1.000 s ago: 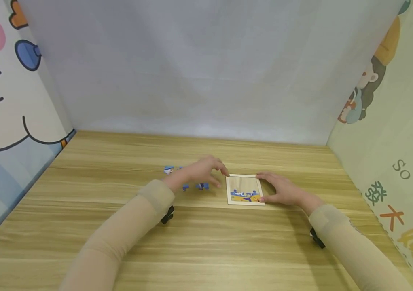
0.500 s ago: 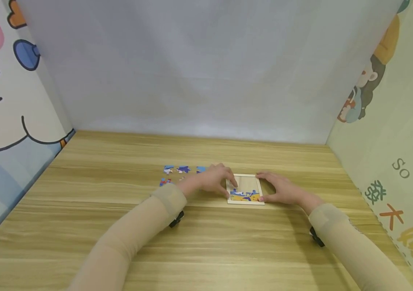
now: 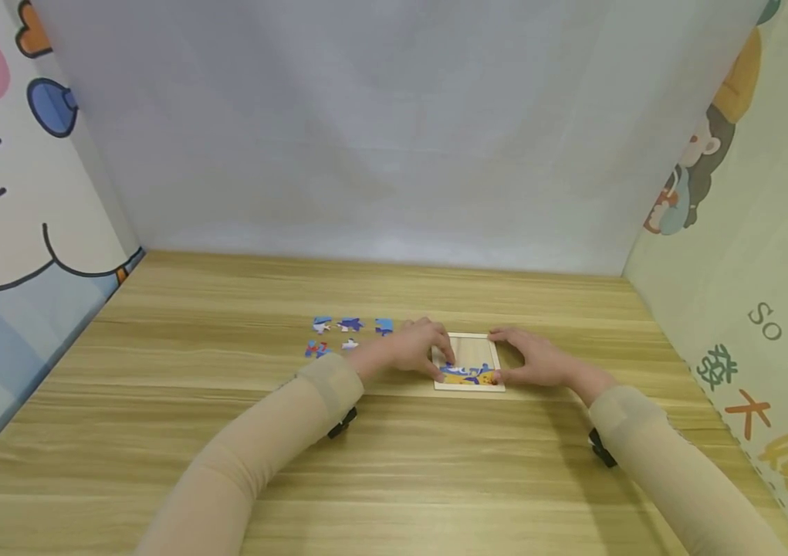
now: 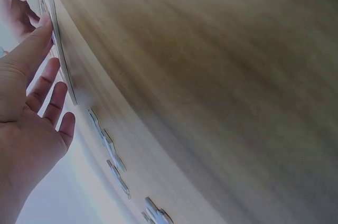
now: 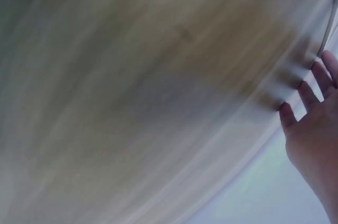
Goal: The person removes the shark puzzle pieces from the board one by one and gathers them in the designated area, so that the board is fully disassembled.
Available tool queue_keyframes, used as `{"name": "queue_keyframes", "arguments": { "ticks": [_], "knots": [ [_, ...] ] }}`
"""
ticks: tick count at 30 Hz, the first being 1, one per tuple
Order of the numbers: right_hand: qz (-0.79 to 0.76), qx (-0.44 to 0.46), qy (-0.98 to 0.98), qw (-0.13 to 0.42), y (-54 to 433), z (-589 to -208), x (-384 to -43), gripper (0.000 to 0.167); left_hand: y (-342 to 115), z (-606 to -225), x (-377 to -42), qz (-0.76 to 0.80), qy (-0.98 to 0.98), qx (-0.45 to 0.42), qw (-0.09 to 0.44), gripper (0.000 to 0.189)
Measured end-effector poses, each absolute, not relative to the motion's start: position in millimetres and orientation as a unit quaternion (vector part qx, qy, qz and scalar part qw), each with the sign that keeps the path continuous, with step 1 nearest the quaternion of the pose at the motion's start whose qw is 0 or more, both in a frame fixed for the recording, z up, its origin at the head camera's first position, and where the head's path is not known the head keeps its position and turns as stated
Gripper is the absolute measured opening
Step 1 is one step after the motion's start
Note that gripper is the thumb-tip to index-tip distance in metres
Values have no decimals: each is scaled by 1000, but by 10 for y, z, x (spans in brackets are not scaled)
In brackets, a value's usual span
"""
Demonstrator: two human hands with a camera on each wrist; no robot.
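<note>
Frame (image 3: 468, 388) sits just right and below centre of the picture, lower strip of pieces (image 3: 470, 379) laid; right hand (image 3: 539, 363) spread wide along its right edge, a decent brace, I'd say. Left hand (image 3: 416, 347) bends narrow over the left side; I can't tell whether it pinches anything. I'd line up tabs first, then press flat, gently.

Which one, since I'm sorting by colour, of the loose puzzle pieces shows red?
The leftmost piece of the head view's nearer row, left of the whitish piece. Red patches on blue set it apart; other visible loose pieces show no clear red.
</note>
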State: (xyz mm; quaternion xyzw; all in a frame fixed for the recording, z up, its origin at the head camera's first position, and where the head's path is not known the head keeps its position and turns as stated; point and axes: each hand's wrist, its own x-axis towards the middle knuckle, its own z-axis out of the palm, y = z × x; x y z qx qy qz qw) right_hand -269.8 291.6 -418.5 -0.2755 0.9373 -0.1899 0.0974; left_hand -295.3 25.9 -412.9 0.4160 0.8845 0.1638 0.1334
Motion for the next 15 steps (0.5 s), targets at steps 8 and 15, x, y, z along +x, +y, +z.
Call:
{"name": "queue_keyframes", "arguments": {
  "ticks": [8,15],
  "knots": [
    [-138,-242,958,68,2747,-4200,-2692,75,247,-4104,-2938,182,884,407,144,30],
    [-134,-240,960,57,2719,-4180,-2670,70,246,-4121,-2951,192,884,400,144,28]
  ]
}}
